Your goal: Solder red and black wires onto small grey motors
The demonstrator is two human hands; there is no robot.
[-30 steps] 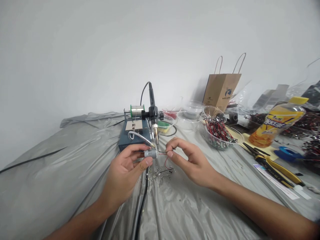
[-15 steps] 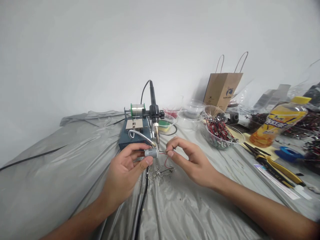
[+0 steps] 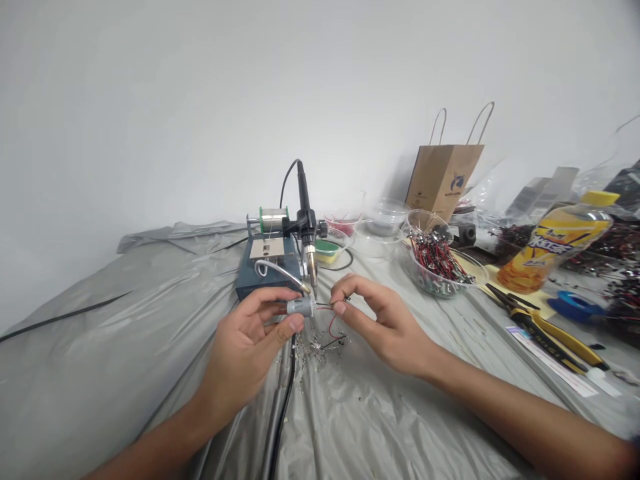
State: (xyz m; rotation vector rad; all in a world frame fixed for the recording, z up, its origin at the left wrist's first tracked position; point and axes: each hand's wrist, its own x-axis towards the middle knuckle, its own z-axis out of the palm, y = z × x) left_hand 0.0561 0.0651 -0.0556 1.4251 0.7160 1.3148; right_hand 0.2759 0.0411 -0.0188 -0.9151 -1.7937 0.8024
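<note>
Between thumb and fingers, my left hand [image 3: 253, 337] grips a small grey cylindrical motor [image 3: 300, 307], its right end facing my other hand. My right hand [image 3: 383, 323] pinches a thin black wire that reaches the motor's end. A red wire [image 3: 331, 327] loops down below those fingertips. Just above the motor's right end, the tip of a soldering iron [image 3: 311, 260] points downward from its stand. A curved metal solder feed tube [image 3: 283, 269] ends close to that tip; whether the tip touches the motor cannot be made out.
Behind my hands is the blue soldering stand base [image 3: 245, 283] with a solder spool [image 3: 274, 220]. To the right are a bowl of red and black wired parts [image 3: 440, 263], pliers [image 3: 550, 333], a yellow-capped bottle [image 3: 555, 247] and a paper bag [image 3: 443, 180]. Solder scraps [image 3: 313, 350] lie below.
The whole view has shifted slightly. Both hands keep their grips, and the motor stays at the iron's tip with almost no visible movement.
</note>
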